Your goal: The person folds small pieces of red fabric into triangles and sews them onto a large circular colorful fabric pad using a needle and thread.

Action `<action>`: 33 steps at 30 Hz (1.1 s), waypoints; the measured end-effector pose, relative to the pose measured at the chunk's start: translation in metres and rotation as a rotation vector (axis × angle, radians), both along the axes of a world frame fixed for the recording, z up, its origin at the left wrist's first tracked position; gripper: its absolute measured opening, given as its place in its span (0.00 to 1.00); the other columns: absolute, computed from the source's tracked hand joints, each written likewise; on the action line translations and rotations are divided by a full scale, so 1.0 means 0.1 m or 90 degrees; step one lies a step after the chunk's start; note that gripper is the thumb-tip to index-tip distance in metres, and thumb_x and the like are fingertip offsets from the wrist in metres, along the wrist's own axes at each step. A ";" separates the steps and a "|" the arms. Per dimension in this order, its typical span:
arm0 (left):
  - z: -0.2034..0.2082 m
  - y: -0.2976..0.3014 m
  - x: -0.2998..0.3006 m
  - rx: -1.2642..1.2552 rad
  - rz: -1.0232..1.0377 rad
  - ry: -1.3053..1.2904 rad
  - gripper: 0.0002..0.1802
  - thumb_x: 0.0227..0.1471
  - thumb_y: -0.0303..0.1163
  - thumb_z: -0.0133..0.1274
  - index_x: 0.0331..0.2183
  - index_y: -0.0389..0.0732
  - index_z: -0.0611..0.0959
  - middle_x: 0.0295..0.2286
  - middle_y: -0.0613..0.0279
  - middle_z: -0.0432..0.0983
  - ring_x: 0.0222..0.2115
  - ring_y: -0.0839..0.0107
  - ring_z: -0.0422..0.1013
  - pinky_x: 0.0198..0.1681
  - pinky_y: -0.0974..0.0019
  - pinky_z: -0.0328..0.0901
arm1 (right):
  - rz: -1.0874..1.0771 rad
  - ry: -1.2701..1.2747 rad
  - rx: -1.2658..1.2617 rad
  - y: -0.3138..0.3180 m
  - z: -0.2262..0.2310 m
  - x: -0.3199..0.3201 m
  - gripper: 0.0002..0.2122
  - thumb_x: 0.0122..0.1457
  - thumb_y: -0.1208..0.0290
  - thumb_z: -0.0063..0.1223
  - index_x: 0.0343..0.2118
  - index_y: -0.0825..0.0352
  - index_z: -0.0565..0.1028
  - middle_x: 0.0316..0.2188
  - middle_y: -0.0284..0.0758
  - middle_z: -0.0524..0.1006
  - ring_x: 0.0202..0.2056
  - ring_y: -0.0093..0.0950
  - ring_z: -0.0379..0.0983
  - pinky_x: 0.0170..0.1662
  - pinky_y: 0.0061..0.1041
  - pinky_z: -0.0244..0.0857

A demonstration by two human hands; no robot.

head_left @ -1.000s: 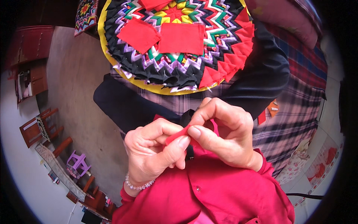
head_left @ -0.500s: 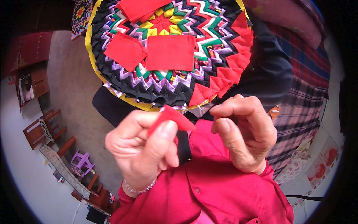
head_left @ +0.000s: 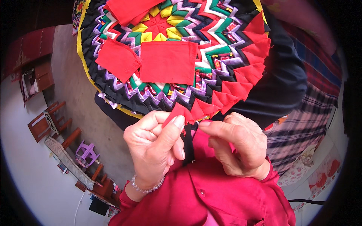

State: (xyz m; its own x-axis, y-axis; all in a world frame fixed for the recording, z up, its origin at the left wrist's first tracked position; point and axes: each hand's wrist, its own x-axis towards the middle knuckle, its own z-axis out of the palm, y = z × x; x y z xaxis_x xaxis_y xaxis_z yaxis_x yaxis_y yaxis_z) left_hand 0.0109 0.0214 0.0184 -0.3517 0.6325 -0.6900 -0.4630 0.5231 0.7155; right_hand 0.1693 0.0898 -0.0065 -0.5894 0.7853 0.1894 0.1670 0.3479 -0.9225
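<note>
A round patchwork piece [head_left: 211,28] lies across my lap, with zigzag rings of folded cloth around a red and yellow star. Its outer ring is black on the left and red points on the right. My left hand [head_left: 156,141] pinches a folded red cloth piece [head_left: 177,113] against the near rim, beside the last red points. At that rim my right hand [head_left: 237,145] has its index fingertip by a thin pin [head_left: 197,122]; the thumb is apart from the finger and the other fingers are curled.
On the patchwork lie loose red cloth squares [head_left: 168,62], one folded red piece [head_left: 118,58] and more red cloth [head_left: 130,9] at the top. A plaid cover [head_left: 298,132] is at my right. A purple stool [head_left: 87,153] stands on the floor at left.
My left hand has moved right and brought the folded red cloth up to the rim. My right hand has dropped slightly and come close to the pin. The patchwork appears larger and shifted.
</note>
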 end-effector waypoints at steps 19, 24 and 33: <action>-0.05 -0.02 -0.02 0.054 0.034 0.016 0.05 0.53 0.22 0.53 0.28 0.30 0.79 0.10 0.63 0.70 0.07 0.85 0.58 0.10 0.80 0.48 | -0.186 0.123 -0.490 -0.26 -0.24 0.13 0.06 0.53 0.85 0.56 0.34 0.74 0.73 0.29 0.37 0.77 0.29 0.21 0.73 0.33 0.19 0.67; -0.08 -0.07 -0.07 0.168 0.108 0.018 0.06 0.55 0.22 0.47 0.25 0.34 0.73 0.06 0.69 0.62 0.05 0.84 0.49 0.12 0.76 0.45 | -0.202 0.072 -0.025 -0.24 -0.17 0.10 0.13 0.43 0.90 0.59 0.33 0.74 0.74 0.26 0.41 0.77 0.25 0.31 0.72 0.28 0.23 0.66; -0.19 -0.30 -0.14 0.214 0.093 -0.051 0.02 0.51 0.20 0.53 0.27 0.30 0.76 0.14 0.61 0.72 0.11 0.81 0.64 0.18 0.78 0.59 | -0.267 0.310 -0.624 -0.23 -0.32 -0.01 0.06 0.56 0.83 0.53 0.36 0.74 0.71 0.33 0.36 0.76 0.34 0.23 0.74 0.39 0.20 0.67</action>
